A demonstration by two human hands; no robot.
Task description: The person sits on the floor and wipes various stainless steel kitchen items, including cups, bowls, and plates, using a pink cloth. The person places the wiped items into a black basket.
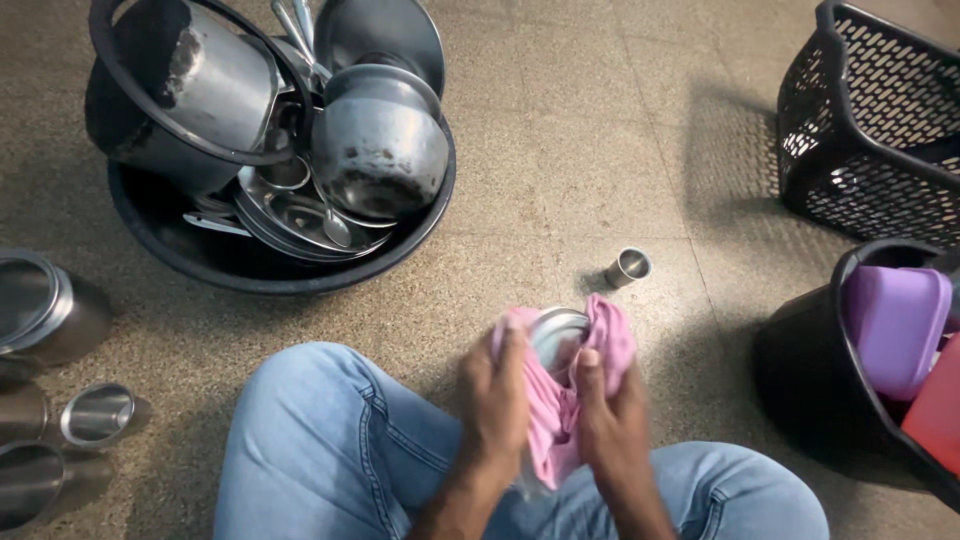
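Note:
I sit on the floor with my knees in blue jeans in front of me. My left hand (497,400) grips a small steel vessel (556,335) wrapped in a pink cloth (610,340). My right hand (610,415) presses the pink cloth against the vessel's rim from the right. Only the vessel's round rim shows; the cloth and my fingers hide the rest. A small steel tumbler (628,267) lies on its side on the floor just beyond my hands.
A black tub (180,255) at the upper left holds steel pots, plates and spoons. Steel containers (45,310) stand along the left edge. A black mesh basket (870,120) sits at the upper right. A black bin (800,370) with purple and red plastic boxes stands at the right.

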